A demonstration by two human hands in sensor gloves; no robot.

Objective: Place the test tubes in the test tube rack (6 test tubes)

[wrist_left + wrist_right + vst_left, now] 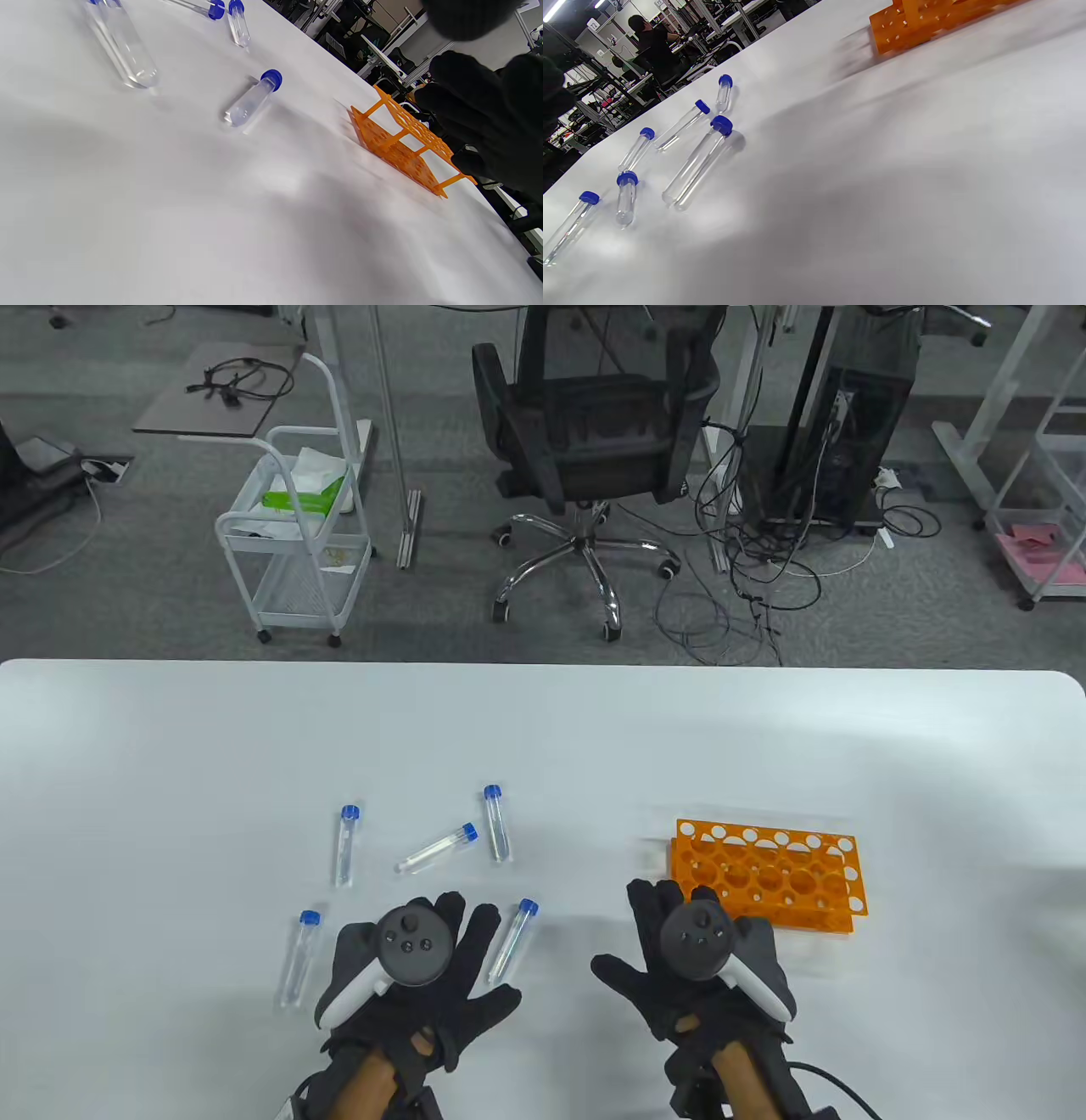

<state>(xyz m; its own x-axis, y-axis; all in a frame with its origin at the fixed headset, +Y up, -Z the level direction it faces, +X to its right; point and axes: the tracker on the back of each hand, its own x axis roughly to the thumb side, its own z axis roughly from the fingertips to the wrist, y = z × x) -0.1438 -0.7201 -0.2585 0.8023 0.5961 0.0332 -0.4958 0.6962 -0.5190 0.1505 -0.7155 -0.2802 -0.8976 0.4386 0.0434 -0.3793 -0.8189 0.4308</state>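
Several clear test tubes with blue caps lie flat on the white table [170, 780]. One tube [513, 940] lies just right of my left hand [458, 950]; another [299, 959] lies to its left. Three more [347, 845] [437, 848] [496, 823] lie farther back. The right wrist view shows the tubes in a loose group [698, 163]. The orange rack [764, 874] stands at the right with its holes empty; it also shows in the left wrist view [398, 144]. My right hand [653, 950] hovers at its front left corner. Both hands are spread open and hold nothing.
An office chair [585, 432], a white cart [297, 534] and floor cables lie beyond the table's far edge. The rack's corner [916, 21] appears blurred at the top of the right wrist view.
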